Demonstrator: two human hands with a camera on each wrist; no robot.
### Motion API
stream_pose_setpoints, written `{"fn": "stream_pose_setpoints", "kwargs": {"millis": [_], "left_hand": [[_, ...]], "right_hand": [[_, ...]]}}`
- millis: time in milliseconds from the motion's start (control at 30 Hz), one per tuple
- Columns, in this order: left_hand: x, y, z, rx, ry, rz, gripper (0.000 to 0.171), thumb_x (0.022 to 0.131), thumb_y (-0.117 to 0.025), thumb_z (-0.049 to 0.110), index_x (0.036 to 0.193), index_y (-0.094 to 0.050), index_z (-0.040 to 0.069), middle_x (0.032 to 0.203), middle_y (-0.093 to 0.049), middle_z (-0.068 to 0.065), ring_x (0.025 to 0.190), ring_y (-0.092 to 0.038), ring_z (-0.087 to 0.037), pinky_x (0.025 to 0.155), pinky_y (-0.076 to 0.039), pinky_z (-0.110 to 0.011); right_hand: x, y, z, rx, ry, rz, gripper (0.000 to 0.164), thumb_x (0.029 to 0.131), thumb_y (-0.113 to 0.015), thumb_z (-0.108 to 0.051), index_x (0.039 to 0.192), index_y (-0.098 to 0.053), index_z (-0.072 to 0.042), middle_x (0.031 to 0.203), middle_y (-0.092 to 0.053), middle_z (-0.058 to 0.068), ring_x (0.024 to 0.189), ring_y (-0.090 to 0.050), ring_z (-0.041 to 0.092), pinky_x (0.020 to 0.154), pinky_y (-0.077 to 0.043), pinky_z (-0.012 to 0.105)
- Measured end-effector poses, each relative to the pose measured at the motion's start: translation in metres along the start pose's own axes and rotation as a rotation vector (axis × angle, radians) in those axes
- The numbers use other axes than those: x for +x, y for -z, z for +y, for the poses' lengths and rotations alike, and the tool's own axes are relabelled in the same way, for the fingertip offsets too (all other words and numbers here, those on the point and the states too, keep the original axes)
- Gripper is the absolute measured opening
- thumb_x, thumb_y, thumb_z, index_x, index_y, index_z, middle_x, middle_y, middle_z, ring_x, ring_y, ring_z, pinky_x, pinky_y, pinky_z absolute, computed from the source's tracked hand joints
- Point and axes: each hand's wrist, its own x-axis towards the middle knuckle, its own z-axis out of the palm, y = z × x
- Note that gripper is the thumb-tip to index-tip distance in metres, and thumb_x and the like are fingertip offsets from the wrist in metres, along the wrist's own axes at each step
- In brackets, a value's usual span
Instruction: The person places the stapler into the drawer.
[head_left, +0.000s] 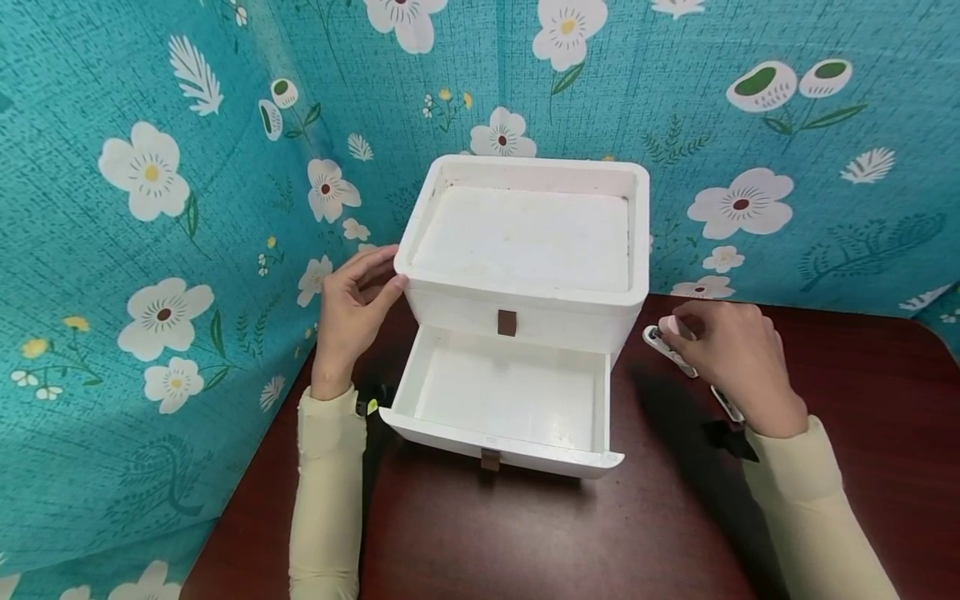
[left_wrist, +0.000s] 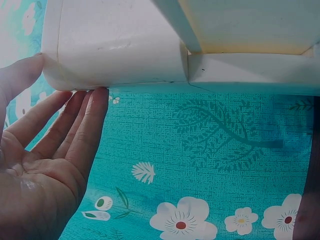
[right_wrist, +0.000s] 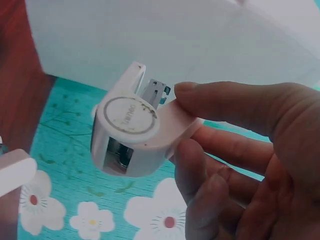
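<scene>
R hand [head_left: 738, 354] pinches a pale-pink plastic gadget [right_wrist: 137, 125] w/ round badge & metal insert btwn thumb + fingers, nr counter [head_left: 525, 533] far edge, just R of white 2-tier drawer unit [head_left: 457, 308]. L hand [head_left: 347, 317] is spread, thumb + fingertips touching unit's upper front L corner; bottom drawer [head_left: 450, 439] stands out twd counter's near edge.
</scene>
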Motion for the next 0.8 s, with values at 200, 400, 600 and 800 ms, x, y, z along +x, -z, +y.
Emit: {"fn": "stream_pose_setpoints", "kwargs": {"millis": [200,400,600,800], "left_hand": [[0.0,0.0,0.0,0.003,0.001,-0.001,0.041,0.094,-0.075,0.004,0.135,-0.069,0.002,0.133,-0.071,-0.016,0.12,-0.073,-0.027,0.093,-0.061,-0.024],[0.0,0.0,0.001,0.009,0.0,0.002,0.041,0.094,-0.076,0.005,0.135,-0.069,0.003,0.133,-0.071,-0.015,0.121,-0.073,-0.029,0.093,-0.061,-0.024],[0.0,0.0,0.001,0.007,0.002,0.001,0.041,0.095,-0.076,0.005,0.135,-0.069,0.004,0.133,-0.071,-0.015,0.121,-0.073,-0.029,0.093,-0.061,-0.024],[0.0,-0.001,0.001,0.01,0.004,0.003,0.041,0.095,-0.076,0.006,0.135,-0.069,0.004,0.133,-0.071,-0.015,0.121,-0.073,-0.029,0.093,-0.061,-0.025]], "right_hand": [[-0.006,0.018,-0.009,-0.018,0.029,-0.029,0.028,0.089,-0.082,-0.025,0.1,-0.077,0.0,0.059,-0.059,0.004,0.059,-0.05,0.021,0.046,-0.033,0.031],[-0.012,0.036,-0.02,-0.044,0.064,-0.031,0.019,0.09,-0.081,-0.025,0.091,-0.075,-0.007,0.056,-0.05,0.0,0.058,-0.045,0.019,0.049,-0.028,0.031],[-0.016,0.051,-0.031,-0.071,0.098,-0.036,0.017,0.09,-0.081,-0.024,0.083,-0.072,-0.012,0.056,-0.046,-0.001,0.055,-0.041,0.017,0.049,-0.025,0.029],[-0.019,0.062,-0.041,-0.063,0.136,-0.079,0.015,0.085,-0.086,-0.02,0.095,-0.08,-0.011,0.059,-0.055,-0.005,0.059,-0.047,0.014,0.051,-0.032,0.027]]}}
